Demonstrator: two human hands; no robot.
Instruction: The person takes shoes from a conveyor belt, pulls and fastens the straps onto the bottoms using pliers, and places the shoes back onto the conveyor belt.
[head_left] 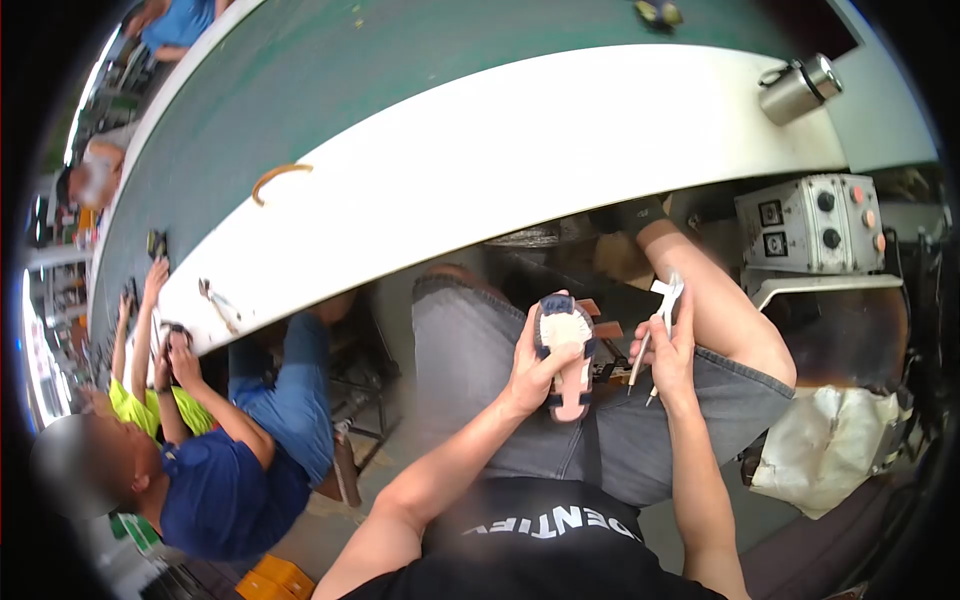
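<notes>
Small sandal w/ pale tan footbed & dark navy straps [573, 382] is above the person's lap, roughly upright, strap-side facing the cam. Person's L hand [535, 370] is clamped on it: fingers wrapped round the L edge, thumb laid across the footbed. Silver metal pincer-type hand tool w/ long thin handles [670, 297] is just R of the sandal, not touching it; person's R hand [677, 358] is clamped round it, head up, handle ends sticking out below, a bit apart. Can't tell if the tool's jaws meet.

Under both: grey denim shorts [470, 385]; nearer the cam, black T-shirt w/ white lettering [560, 550].

Past the knees, long white worktop [560, 130] runs crosswise, w/ a green belt-like surface [430, 45] beyond. On the worktop: curved brown strip [280, 178] toward the L, steel flask w/ black-trimmed lid [800, 92] at far R. Below the flask, grey metal control box w/ dials, black knobs & reddish btns [808, 225]; crumpled cream sheet [825, 450] is lower R.

On the L, co-worker in navy shirt [225, 495] sits at the worktop, hands on a small dark item, details too small to tell. Orange plastic crate [275, 580] is at bottom L.
</notes>
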